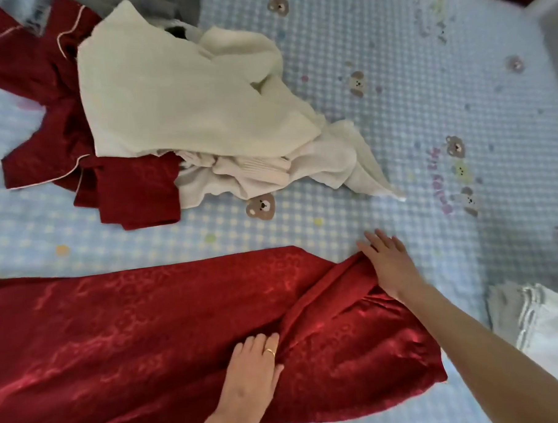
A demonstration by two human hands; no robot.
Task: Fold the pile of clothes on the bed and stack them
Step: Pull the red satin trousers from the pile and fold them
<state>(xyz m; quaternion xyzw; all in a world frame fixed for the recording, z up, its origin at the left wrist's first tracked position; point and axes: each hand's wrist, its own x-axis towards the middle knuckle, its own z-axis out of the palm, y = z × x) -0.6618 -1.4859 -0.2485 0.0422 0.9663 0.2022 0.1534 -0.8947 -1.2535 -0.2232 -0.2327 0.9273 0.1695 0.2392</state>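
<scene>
Your red trousers (148, 319) lie flat along the bed's (393, 78) near edge. The satin looks light, limp and slippery. Left hand (252, 369) presses flat mid-cloth; right hand (388, 264) rests open-fingered on the bunched end. Pinch the waistband corners, not the middle.

Pile (184, 119) behind trousers (148, 329) on bed (426, 109)

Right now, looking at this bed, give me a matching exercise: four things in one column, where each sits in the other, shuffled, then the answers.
Things:
1. red satin trousers
2. cream sweater
3. left hand
4. folded white cloth

Places:
A. on top of the unfolded pile at the far side
B. at the right edge of the bed
C. spread flat along the near side
D. resting on the red fabric, wearing a ring

Pairs: 1-C, 2-A, 3-D, 4-B
</scene>
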